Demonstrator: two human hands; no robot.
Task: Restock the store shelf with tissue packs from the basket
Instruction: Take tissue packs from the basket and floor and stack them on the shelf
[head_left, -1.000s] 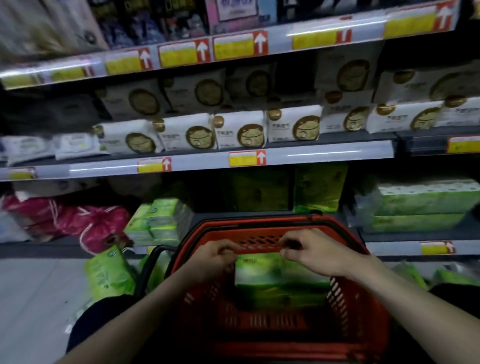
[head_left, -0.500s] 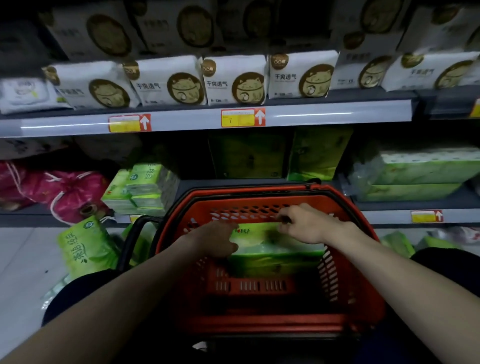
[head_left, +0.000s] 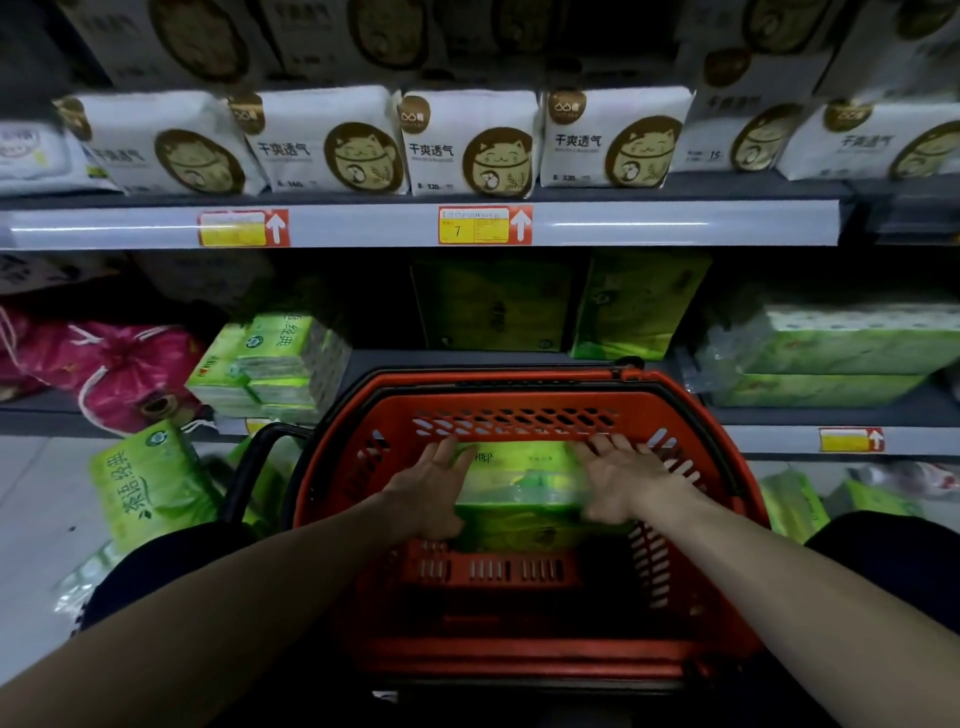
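Observation:
A red plastic basket (head_left: 519, 402) stands right in front of me, against the bottom shelf (head_left: 457, 361). Inside it lies a green tissue pack (head_left: 519, 480). My left hand (head_left: 431, 491) presses flat against the pack's left side, and my right hand (head_left: 623, 478) presses against its right side, fingers stretched forward. The pack is clasped between the two palms, low in the basket. More green tissue packs (head_left: 270, 358) are stacked on the bottom shelf to the left of the basket.
Dark green packs (head_left: 493, 306) stand at the back of the bottom shelf and larger green bundles (head_left: 841, 343) lie at its right. A pink bag (head_left: 124, 369) sits at left. A green pack (head_left: 150, 483) lies on the floor. White cat-print packs (head_left: 467, 145) fill the shelf above.
My view tilted down and closer to the basket. Both hands went from pinching the pack's top to lying flat along its two sides, deeper in the basket.

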